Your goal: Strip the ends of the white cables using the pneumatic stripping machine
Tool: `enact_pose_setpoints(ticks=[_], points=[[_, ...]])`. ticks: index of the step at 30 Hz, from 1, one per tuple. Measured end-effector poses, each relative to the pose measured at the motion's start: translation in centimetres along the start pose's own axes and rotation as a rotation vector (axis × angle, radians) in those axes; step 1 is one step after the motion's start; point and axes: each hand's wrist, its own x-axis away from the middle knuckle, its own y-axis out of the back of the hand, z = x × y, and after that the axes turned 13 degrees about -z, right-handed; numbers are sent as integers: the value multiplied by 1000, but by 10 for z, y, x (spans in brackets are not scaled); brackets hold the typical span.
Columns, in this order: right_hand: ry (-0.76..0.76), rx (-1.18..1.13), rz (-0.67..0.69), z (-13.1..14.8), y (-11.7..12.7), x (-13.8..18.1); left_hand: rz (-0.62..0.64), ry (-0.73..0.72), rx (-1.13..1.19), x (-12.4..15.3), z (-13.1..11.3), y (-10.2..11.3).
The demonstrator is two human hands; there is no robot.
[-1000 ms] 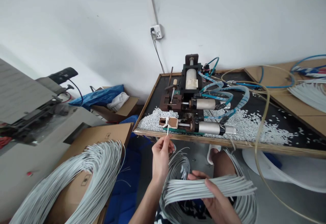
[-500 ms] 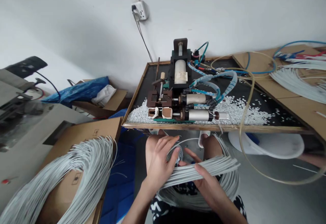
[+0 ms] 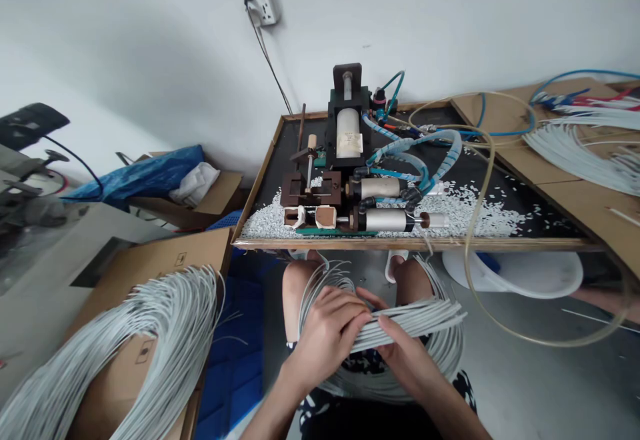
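Observation:
A bundle of grey-white wires point(image 3: 420, 320) lies across my lap, its cut ends fanning out to the right. My left hand point(image 3: 333, 325) is closed over the left part of the bundle, fingertips bent around it. Just to the right, my right hand point(image 3: 397, 343) grips the same wires, thumb on top and fingers behind and below. The rest of the wires loops down over my thighs in a coil point(image 3: 450, 353). In front of my knees, a pneumatic wire-stripping machine point(image 3: 347, 160) stands on the bench, apart from both hands.
White plastic scraps point(image 3: 480, 213) cover the wood-rimmed bench point(image 3: 450, 245) around the machine. A large wire bundle point(image 3: 170, 320) rests on cardboard at left. Clear tubing point(image 3: 470, 253) hangs over the bench edge at right, before a white basin point(image 3: 540, 277). More wires point(image 3: 575, 160) lie at far right.
My left hand has gone from spread fingers to closed around the wires, shifting slightly right. My right hand keeps its grip. The camera view has shifted a little.

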Motion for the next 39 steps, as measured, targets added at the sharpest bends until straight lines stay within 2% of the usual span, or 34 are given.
enact_pose_setpoints(ticks=[2, 5, 9, 13, 15, 20, 25, 32, 39], points=[[8, 14, -21, 0, -1, -2, -30, -6, -35, 3, 2, -1], [9, 18, -37, -1, -1, -3, -143, 52, -88, 6, 6, 0], [-22, 68, 8, -1, 3, -2, -310, 266, -2, 8, 11, 5], [-20, 81, 2, -3, 7, -2, -604, 545, 211, 6, 15, 12], [-23, 85, 0, -4, 8, -3, -694, 608, 291, 3, 17, 18], [-22, 91, -43, -4, 5, -3, -702, 608, 443, -12, 22, 26], [-30, 74, -44, -1, 2, 0, -796, 635, 557, -29, 30, 19], [-67, 68, -99, -1, 5, -1, -781, 623, 412, -41, 47, 9], [-67, 25, -75, -8, 16, -5, -803, 680, 343, -46, 55, 1]])
